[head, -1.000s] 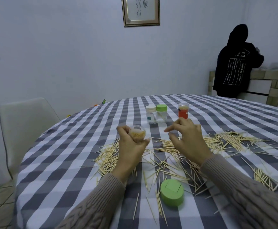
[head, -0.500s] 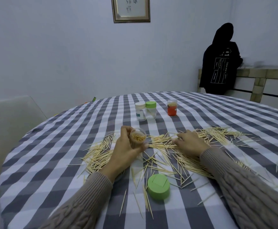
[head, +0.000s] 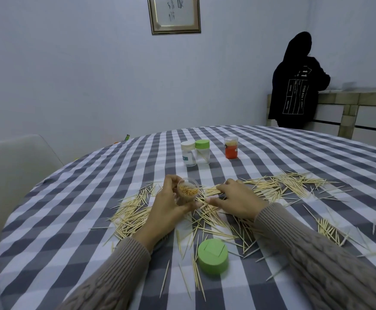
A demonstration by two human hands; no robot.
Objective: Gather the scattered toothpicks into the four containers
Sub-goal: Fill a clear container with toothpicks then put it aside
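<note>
I sit at the near side of the round table (head: 48, 231). My left hand (head: 171, 206) holds an open container (head: 188, 193) tilted toward me, with toothpicks inside it. Just right of it, my right hand (head: 236, 201) rests on the scattered toothpicks (head: 272, 187), which lie across the middle of the table from left to right. A loose lid (head: 213, 256) lies near me, between my two forearms. Far behind my hands stand three more containers: two with lids (head: 196, 153), touching each other, and one open (head: 231, 147) to their right, apart. A chair (head: 14, 166) stands left of the table. A person (head: 294, 86) stands far right, beyond the table.
</note>
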